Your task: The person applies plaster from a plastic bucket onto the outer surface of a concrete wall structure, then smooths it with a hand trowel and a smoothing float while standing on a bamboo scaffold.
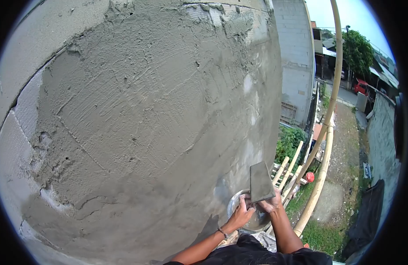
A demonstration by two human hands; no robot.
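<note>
A flat rectangular plastering float (261,182), its face smeared with grey mortar, is tilted up in front of me. My right hand (272,203) grips it from behind, and the fingers are partly hidden by the board. My left hand (242,215), a bracelet on its wrist, is at the float's lower left corner with fingers curled in. What those fingers hold, if anything, is hidden. Under both hands stands a round bucket (231,206) with a pale rim. To the left rises the wall (146,115), coated with wet grey mortar.
Bare pale blocks (29,104) show at the wall's left edge. Bamboo scaffold poles (319,181) run along my right side, above a drop to a grassy path (345,145). Beyond stand a neighbouring wall (294,57), a tree (357,51) and a red car (360,86).
</note>
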